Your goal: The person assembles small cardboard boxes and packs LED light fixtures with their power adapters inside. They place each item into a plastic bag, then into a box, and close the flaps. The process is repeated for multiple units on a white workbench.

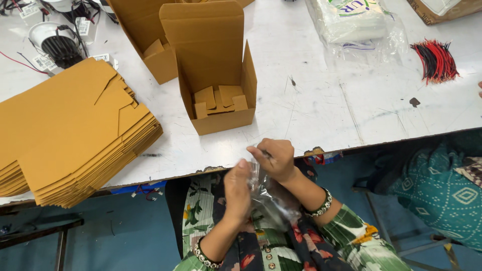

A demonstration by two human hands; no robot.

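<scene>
A: What did I hold?

B: A clear plastic bag point(271, 195), over my lap, just below the table's point(311, 100) edge.

A: My fingers?

B: Left hand point(237, 190) pinched shut on the bag's top; right hand point(275, 158) clamped on it too.

A: Beyond it?

B: 1 open cardboard box point(216, 75) above; flat cardboard stack point(65, 130) left; red-black wire bundle point(436, 60) far right.

Two open boxes point(218, 75) — one flat-carton stack point(65, 135) — one wire bundle point(436, 60)
</scene>
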